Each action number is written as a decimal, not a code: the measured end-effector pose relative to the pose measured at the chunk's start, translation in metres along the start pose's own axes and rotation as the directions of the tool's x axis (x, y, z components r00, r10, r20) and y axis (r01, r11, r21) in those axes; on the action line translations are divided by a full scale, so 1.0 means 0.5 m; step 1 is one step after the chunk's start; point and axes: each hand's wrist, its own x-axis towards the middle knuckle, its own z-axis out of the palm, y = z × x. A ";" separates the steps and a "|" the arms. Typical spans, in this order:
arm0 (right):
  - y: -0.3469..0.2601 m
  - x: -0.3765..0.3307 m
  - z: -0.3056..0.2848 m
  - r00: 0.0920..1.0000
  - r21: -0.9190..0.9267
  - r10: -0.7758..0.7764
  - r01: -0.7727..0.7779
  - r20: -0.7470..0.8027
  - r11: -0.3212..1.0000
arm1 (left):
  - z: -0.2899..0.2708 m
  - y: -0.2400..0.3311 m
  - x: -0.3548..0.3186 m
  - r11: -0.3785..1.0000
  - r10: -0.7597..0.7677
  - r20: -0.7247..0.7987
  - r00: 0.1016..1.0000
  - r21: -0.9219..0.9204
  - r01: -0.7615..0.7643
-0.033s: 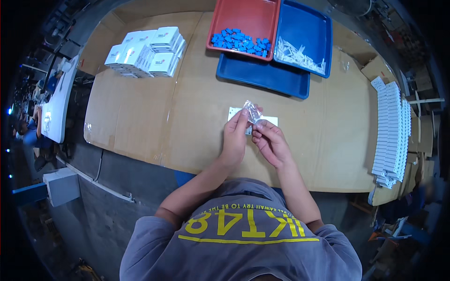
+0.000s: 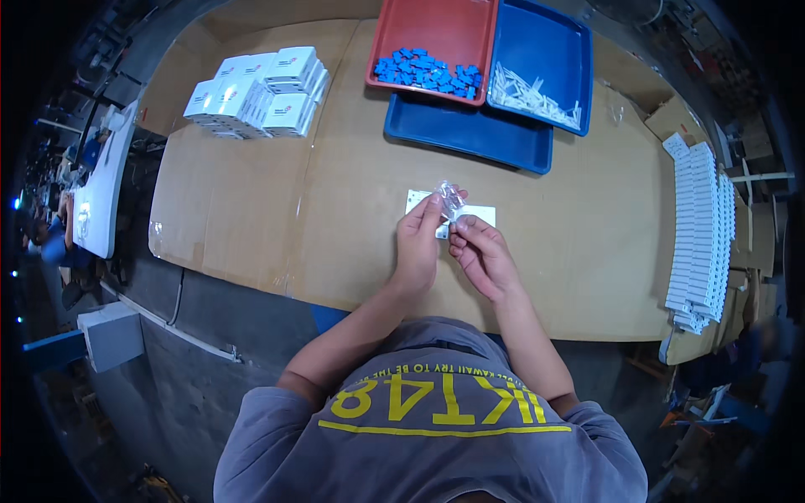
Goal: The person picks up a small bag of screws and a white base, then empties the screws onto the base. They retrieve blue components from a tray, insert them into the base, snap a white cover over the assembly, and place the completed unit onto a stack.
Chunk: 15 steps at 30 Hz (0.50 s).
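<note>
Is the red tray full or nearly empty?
Partly filled: small blue pieces cover only the near end of the red tray; the rest is bare.

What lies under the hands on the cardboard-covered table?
A white card lies flat beneath the left hand and right hand, which hold a clear plastic bag; its middle is covered.

A wide desk (image 2: 251, 201) topped with brown cardboard sheets fills the middle of the view, its front edge dark blue. Below it lies a grey concrete floor (image 2: 168, 394) with a pale cable running across it and a grey box (image 2: 109, 334) standing at the left. A white table (image 2: 99, 197) stands further left in dim light.
</note>
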 end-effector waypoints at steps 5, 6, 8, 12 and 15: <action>-0.011 -0.012 -0.009 0.974 -0.346 -0.153 0.087 -0.168 0.934 | -0.020 0.006 0.004 0.999 -0.012 -0.071 0.997 0.029 0.014; -0.017 -0.017 -0.003 0.974 -0.421 -0.181 0.108 -0.137 0.900 | -0.021 0.004 0.004 0.999 -0.015 -0.074 0.997 0.030 0.017; -0.018 -0.021 0.003 0.974 -0.491 -0.200 0.124 -0.105 0.862 | -0.018 0.005 -0.003 0.995 -0.023 -0.087 0.996 0.097 0.031; -0.008 -0.001 0.004 0.984 -0.588 -0.175 0.116 -0.044 0.801 | -0.015 0.001 -0.010 0.980 0.079 -0.075 0.994 0.190 -0.063; -0.003 0.006 -0.010 0.980 -0.595 -0.192 0.124 -0.053 0.794 | -0.023 0.006 -0.008 0.979 0.049 -0.062 0.997 0.200 -0.035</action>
